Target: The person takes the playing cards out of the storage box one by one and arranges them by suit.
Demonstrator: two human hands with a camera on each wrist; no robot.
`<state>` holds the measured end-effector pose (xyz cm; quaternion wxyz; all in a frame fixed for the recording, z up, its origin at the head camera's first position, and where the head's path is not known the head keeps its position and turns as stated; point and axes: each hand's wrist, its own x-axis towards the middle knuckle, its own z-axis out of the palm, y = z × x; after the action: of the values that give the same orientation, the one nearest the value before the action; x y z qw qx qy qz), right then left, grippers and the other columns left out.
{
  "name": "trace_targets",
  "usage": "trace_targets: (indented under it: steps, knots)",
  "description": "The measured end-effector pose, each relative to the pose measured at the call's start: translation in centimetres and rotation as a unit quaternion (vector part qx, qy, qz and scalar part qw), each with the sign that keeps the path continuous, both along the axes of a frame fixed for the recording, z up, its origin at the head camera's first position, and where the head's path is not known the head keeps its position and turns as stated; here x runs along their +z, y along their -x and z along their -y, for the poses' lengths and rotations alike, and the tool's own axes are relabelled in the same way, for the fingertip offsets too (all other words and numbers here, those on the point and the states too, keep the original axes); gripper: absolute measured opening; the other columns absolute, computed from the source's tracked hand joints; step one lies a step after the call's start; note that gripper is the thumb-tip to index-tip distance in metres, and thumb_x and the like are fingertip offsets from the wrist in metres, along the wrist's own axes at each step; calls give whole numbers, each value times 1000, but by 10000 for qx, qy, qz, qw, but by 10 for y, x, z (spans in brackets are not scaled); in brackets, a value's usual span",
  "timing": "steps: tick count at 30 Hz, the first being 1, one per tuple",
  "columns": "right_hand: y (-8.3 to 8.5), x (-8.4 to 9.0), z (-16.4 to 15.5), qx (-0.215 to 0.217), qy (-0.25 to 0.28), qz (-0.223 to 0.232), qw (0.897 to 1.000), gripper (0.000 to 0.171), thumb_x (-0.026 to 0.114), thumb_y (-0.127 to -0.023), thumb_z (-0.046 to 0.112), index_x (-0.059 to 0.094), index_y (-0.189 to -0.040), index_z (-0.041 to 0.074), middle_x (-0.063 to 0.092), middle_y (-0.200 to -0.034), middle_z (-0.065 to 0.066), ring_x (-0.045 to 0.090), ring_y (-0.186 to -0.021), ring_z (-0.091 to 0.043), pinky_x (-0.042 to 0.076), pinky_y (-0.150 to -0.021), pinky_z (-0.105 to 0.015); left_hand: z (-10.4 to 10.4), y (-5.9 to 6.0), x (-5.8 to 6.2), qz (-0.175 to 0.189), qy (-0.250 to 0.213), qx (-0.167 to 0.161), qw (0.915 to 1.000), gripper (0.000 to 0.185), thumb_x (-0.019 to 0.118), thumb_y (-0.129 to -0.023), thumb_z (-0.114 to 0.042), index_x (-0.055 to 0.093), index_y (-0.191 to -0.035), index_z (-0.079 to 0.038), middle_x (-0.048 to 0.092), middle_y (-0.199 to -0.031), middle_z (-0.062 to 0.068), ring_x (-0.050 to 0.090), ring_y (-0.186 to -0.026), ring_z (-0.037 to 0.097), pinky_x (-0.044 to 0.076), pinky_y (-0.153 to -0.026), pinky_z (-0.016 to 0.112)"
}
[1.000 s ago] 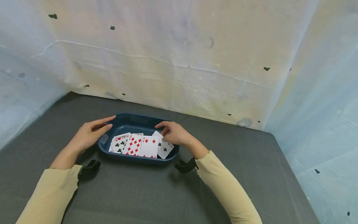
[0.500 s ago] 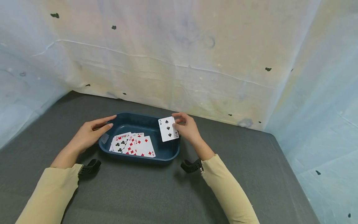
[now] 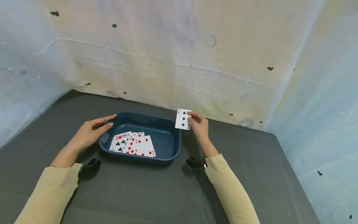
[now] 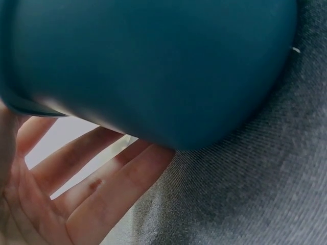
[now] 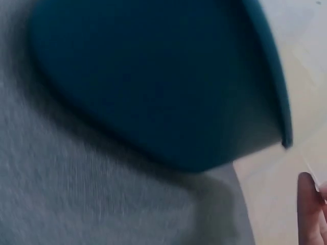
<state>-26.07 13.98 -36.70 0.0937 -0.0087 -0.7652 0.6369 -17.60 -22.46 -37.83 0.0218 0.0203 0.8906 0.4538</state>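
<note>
Between thumb and fingers of my right hand (image 3: pixel 202 127) a three of spades playing card (image 3: pixel 181 119) is pinched, face up, over the right far corner of a dark blue basin (image 3: pixel 171 137). My left hand (image 3: pixel 86 135) holds the basin's left end, thumb at the rim; in the left wrist view its fingers (image 4: pixel 115 189) lie along the outer wall. Overlapping cards lie face up at the basin's left: a four of diamonds (image 3: pixel 145 147) on top, another diamonds card (image 3: pixel 130 147) and a clubs card (image 3: pixel 119 145). In the right wrist view only part of the right fingers (image 5: pixel 308 206) shows.
The basin stands on a dark grey cloth-covered table (image 3: pixel 134 193). Behind it hangs a pale sheet (image 3: pixel 156 56) with dark spots, and bluish sheets (image 3: pixel 330 124) close off both sides. A black band (image 3: pixel 195 162) sits at each wrist.
My right hand has pinched the three of spades, lifted it from the other cards and carried it right and away over the rim. The four of diamonds shifted and tilted; my left hand stays put.
</note>
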Motion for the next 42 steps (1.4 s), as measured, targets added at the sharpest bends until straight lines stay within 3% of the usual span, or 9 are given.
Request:
trace_targets:
  steps: [4, 9, 17, 20, 23, 27, 33, 39, 42]
  knots:
    - [10, -8, -7, -226, 233, 156, 9993, 27, 61, -87, -1, 67, -113, -2, 58, -102, -12, 60, -68, -10, 52, -53, -27, 1, -1, 0, -63, -8, 36, 10000, 55, 46, -99, -47, 38, -148, -24, 47, -127, 20, 48, -82, 24, 40, -59, 30]
    - [18, -21, -19, -339, 90, 549, 9979, 35, 61, -85, -7, 63, -120, -4, 56, -113, -19, 57, -62, -9, 49, -48, -20, 0, -2, 1, -124, -53, 5, 9999, 54, 47, -99, -45, 39, -148, -23, 47, -125, 20, 48, -76, 21, 40, -57, 29]
    - [21, -32, -35, -350, -586, 891, 9937, 44, 63, -83, -6, 60, -126, 0, 56, -125, -21, 57, -64, -12, 49, -49, -18, -2, -1, 1, 14, -153, -62, 9999, 54, 47, -99, -45, 39, -148, -22, 42, -143, 23, 46, -104, 33, 45, -67, 29]
    - [22, -32, -37, -440, -1160, 879, 9884, 44, 66, -83, -1, 61, -126, 1, 60, -122, -22, 57, -56, -9, 49, -51, -19, -2, -2, 1, 33, -173, -69, 9998, 55, 47, -99, -46, 39, -148, -22, 42, -143, 23, 46, -104, 33, 45, -67, 29]
    - [21, -32, -38, -544, -2057, 780, 9740, 43, 69, -82, 6, 63, -123, 1, 65, -114, -23, 60, -61, -13, 50, -59, -27, -1, -2, 2, 26, -147, -44, 9999, 54, 47, -99, -47, 40, -148, -24, 45, -137, 22, 49, -93, 29, 44, -63, 28]
    - [20, -31, -37, -592, -2775, 555, 9573, 42, 68, -80, 11, 65, -120, -1, 61, -117, -23, 58, -95, -31, 47, -83, -42, -1, -2, 2, -44, -136, -30, 9999, 54, 47, -99, -46, 40, -147, -24, 48, -125, 18, 48, -76, 21, 42, -58, 29]
    - [19, -30, -30, -667, -2815, 575, 9555, 38, 62, -80, 8, 65, -116, -3, 56, -117, -23, 49, -107, -36, 40, -91, -46, -1, -2, 2, -60, -137, -29, 9999, 55, 47, -99, -47, 40, -147, -23, 48, -123, 17, 47, -76, 20, 41, -57, 29]
    - [14, -18, -12, -553, -2247, 708, 9703, 34, 59, -87, 11, 65, -119, 5, 55, -123, -17, 58, -105, -31, 47, -82, -41, -1, -2, 1, -26, -143, -2, 9999, 55, 46, -99, -47, 40, -148, -23, 47, -131, 19, 48, -88, 27, 44, -60, 29]
    - [8, -6, 2, -414, -1855, 576, 9801, 32, 60, -89, 12, 64, -120, 6, 57, -125, -14, 60, -104, -28, 49, -77, -38, 0, -2, 1, -43, -133, 11, 9999, 55, 46, -99, -48, 40, -147, -23, 48, -129, 19, 49, -82, 24, 43, -59, 29]
